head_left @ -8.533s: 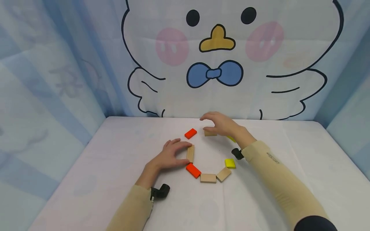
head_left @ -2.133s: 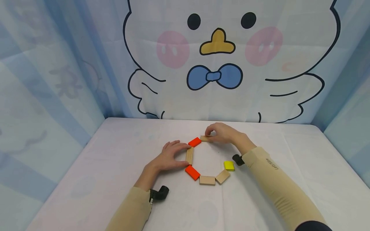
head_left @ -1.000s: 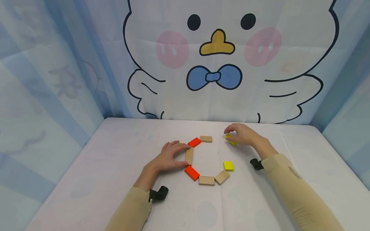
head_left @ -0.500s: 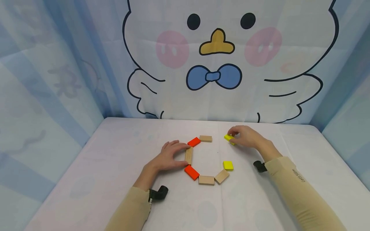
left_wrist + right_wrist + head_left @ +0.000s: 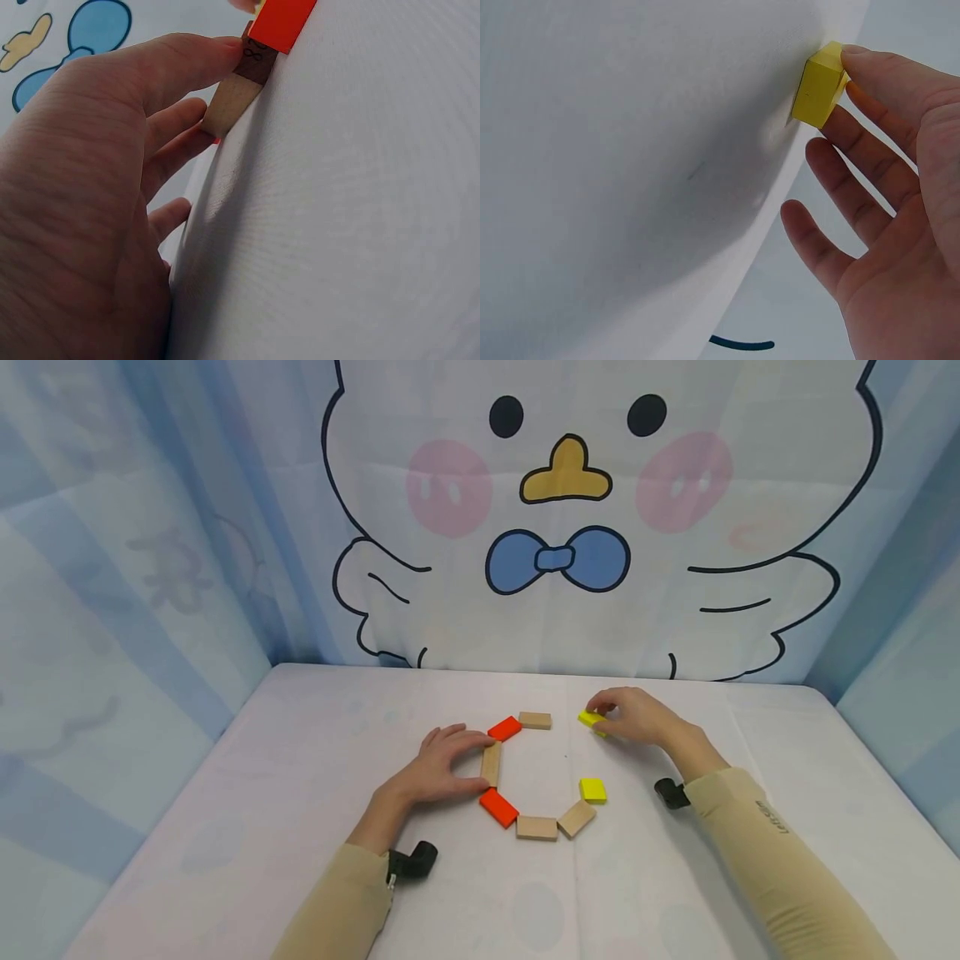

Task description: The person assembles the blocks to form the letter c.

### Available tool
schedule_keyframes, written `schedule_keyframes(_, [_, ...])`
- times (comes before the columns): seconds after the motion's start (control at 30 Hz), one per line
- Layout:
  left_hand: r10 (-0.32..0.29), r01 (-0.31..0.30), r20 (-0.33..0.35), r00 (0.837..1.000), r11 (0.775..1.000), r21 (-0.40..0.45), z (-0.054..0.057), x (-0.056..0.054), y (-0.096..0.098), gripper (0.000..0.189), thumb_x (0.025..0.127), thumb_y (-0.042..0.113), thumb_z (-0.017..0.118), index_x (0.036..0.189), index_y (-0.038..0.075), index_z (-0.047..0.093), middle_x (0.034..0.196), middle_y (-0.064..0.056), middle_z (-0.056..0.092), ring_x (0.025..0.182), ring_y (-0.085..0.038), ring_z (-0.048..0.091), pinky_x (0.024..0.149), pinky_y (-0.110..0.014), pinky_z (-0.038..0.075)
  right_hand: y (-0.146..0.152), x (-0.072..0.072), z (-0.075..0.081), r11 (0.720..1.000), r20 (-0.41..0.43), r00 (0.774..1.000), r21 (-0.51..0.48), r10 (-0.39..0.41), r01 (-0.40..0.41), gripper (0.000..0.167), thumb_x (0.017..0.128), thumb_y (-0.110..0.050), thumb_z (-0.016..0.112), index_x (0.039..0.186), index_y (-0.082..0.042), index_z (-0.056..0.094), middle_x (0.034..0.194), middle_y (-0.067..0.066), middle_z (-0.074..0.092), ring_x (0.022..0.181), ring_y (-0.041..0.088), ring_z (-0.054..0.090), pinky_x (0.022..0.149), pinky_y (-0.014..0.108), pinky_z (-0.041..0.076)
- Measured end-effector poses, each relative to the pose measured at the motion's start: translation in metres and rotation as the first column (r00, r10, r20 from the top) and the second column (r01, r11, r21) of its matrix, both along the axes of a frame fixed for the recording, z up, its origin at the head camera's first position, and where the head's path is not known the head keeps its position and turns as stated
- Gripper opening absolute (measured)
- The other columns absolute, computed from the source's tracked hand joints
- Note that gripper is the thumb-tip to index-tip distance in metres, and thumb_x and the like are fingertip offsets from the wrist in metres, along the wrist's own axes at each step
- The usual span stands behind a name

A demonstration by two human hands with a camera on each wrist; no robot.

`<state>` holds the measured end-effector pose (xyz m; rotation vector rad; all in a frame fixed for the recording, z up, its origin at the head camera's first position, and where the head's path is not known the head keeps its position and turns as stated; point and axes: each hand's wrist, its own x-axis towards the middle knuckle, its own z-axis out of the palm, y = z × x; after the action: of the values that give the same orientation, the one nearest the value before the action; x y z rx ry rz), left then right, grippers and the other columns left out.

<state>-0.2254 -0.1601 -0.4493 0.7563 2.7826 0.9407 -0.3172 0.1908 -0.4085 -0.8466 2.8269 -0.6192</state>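
Observation:
In the head view my left hand [image 5: 435,768] pinches a plain wooden block [image 5: 491,765] lengthwise, thumb at the near end and fingertips at the far end. The left wrist view shows the thumb against this block [image 5: 232,105], close to a red block [image 5: 283,22]. Farther back on the right, my right hand [image 5: 637,717] pinches a yellow block [image 5: 589,718] between thumb and fingers. Seen from the right wrist, that yellow block [image 5: 817,91] is at or just above the cloth, and the other fingers are spread loosely.
Other blocks form a broken ring: a back red block [image 5: 505,728], a back wooden block [image 5: 535,721], a front red block [image 5: 498,807], two front wooden blocks [image 5: 536,828] and a second yellow block [image 5: 592,791]. The white cloth-covered table [image 5: 300,735] meets a printed curtain [image 5: 555,627] behind.
The back red and wooden blocks have shifted to close up beside the left hand's block. My right hand left that wooden block, took the back yellow block and moved it slightly left. My left hand stayed.

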Motion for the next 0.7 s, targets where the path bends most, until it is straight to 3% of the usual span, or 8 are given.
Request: schedule_keyframes(0.7, [0.005, -0.005, 0.006, 1.0, 1.0, 0.024, 0.004, 0.002, 0.002, 0.06, 0.087, 0.039, 0.072, 0.142, 0.018, 0.058, 0.148, -0.002, 0.052, 0.147, -0.034, 0.025, 0.118, -0.061, 0.005, -0.022, 0.003, 0.0, 0.999, 0.035, 0.999, -0.021, 0.034, -0.033, 0.029, 0.092, -0.01, 0.073, 0.12, -0.004, 0.07, 0.115, 0.007, 0.068, 0.105, 0.027, 0.06, 0.098, 0.049, 0.048])
